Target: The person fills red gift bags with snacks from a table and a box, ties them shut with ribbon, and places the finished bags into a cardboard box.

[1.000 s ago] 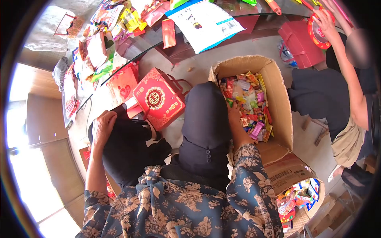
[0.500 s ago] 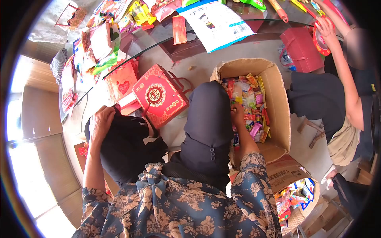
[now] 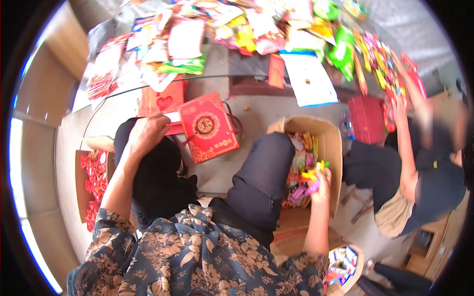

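My right hand (image 3: 321,186) is closed on yellow and purple wrapped candies (image 3: 314,177), above the cardboard box (image 3: 332,143) that holds many small wrapped sweets (image 3: 299,190). My left hand (image 3: 148,132) is over my left knee, its fingers curled at the edge of a red bag with a heart (image 3: 164,102); whether they grip it is too small to tell. Just right of that hand stands a red gift box (image 3: 210,129) with a round gold emblem and cord handles.
A glass table (image 3: 217,64) ahead bears many snack packets and a white-blue bag (image 3: 308,79). A co-worker (image 3: 405,163) sits at the right beside a dark red bag (image 3: 366,118). Red packets fill a carton (image 3: 81,192) at the left; another carton (image 3: 358,254) is lower right.
My right hand has come up out of the box with candies in it. My left hand has moved right, toward the red bag. The view has tilted up and shows more of the table.
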`<move>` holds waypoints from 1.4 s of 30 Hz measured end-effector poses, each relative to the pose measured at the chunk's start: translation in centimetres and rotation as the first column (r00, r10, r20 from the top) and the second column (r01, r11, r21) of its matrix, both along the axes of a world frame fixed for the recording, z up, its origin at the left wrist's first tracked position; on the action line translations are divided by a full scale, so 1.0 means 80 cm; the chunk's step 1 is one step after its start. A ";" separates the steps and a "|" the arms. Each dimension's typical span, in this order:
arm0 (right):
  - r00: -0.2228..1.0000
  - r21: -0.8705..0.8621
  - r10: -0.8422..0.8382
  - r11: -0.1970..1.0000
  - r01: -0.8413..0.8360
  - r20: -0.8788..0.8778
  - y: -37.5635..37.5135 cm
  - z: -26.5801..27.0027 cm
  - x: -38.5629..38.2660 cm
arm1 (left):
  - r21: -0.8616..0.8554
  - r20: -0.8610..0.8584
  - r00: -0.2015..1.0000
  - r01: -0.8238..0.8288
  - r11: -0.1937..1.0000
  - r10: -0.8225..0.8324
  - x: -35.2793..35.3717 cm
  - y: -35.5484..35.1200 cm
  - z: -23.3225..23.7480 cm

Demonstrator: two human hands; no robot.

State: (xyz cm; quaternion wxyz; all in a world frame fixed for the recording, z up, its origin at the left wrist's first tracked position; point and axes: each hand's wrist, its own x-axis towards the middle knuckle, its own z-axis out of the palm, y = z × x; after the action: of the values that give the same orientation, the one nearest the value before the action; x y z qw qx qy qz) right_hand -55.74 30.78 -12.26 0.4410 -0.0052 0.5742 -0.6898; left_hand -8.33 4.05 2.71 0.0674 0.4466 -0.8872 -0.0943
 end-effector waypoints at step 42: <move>0.861 -0.128 0.038 0.985 -0.119 -0.508 -0.152 0.154 -0.041 | 0.019 -0.146 0.985 0.099 0.995 -0.095 0.002 -0.003 -0.015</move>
State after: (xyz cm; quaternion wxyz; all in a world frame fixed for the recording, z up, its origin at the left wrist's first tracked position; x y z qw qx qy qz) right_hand -58.98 18.62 0.06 0.3020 -0.2424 0.6133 -0.6884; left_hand -8.17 3.81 1.50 0.1210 0.3957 -0.8993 -0.1413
